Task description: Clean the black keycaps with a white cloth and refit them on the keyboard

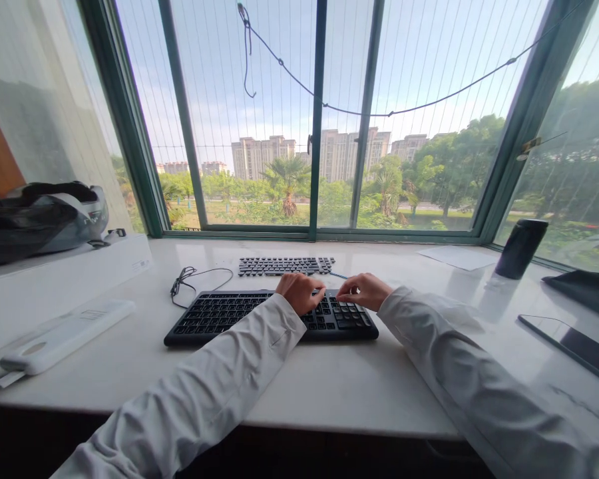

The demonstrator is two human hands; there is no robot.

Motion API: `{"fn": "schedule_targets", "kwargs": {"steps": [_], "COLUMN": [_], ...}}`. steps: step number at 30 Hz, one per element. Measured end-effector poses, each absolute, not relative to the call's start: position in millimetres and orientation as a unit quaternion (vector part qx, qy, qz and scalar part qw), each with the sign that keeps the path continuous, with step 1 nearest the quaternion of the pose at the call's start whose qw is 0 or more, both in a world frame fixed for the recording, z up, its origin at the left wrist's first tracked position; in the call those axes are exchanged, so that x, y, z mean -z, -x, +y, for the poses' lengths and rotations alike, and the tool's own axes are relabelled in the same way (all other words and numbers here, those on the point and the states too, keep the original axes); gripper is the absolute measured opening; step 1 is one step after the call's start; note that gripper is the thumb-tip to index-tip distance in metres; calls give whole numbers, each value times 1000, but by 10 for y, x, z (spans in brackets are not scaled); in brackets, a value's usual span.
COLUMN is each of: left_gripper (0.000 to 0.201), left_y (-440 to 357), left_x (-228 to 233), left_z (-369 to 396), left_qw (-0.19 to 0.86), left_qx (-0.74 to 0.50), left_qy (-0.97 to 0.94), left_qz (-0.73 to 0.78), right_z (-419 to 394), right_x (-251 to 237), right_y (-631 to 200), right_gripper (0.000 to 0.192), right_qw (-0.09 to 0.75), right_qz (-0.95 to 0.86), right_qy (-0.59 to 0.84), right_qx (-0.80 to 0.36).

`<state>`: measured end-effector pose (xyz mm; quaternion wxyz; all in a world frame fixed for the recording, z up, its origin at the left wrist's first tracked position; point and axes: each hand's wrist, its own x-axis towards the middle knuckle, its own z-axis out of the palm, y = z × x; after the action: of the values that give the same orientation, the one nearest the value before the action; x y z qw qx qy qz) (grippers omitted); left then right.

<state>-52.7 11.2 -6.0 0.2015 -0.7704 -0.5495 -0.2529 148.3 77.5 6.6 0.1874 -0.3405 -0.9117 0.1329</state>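
A black keyboard (229, 314) lies on the white counter in front of me, and its left part shows a grid of black frames. My left hand (299, 293) is over its right-centre part, closed, with thumb and forefinger together. Facing it, my right hand (367, 291) is bent in a pinch above the number pad (352, 316). Whatever either hand holds, if anything, is too small or hidden to make out. Behind the keyboard, rows of loose black keycaps (279, 266) are laid out. A thin blue item (338, 275) shows between them and my hands.
A coiled black cable (182, 286) lies left of the keycaps. Further left are a white power bank (70, 332), a white box (124, 266) and a dark helmet-like object (44, 219). At right stand a black can (522, 249), paper (459, 257) and a phone (574, 342).
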Motion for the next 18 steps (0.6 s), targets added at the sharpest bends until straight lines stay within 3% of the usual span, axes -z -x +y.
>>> {"fn": "schedule_targets", "kwargs": {"steps": [3,6,13,18], "left_gripper": [31,32,34,36], "left_y": [543,563,573,568], "left_x": [54,46,32,15], "left_z": [119,129,136,127], "left_qw": [194,186,185,185], "left_qx": [249,245,227,226], "left_qy": [763,760,764,764], "left_qz": [-564,-572,-575,-575], "right_z": [832,962,1602,2093], "right_x": [-92,-97,-140,-156], "right_y": [-1548,-1623,-1577,-1364], "right_gripper": [30,30,25,22], "right_qw": [256,269,135,127], "right_qz": [-867,-834,-835,-810], "right_qy": [420,479,534,572], "right_qx": [-86,-53,-1,27]}}
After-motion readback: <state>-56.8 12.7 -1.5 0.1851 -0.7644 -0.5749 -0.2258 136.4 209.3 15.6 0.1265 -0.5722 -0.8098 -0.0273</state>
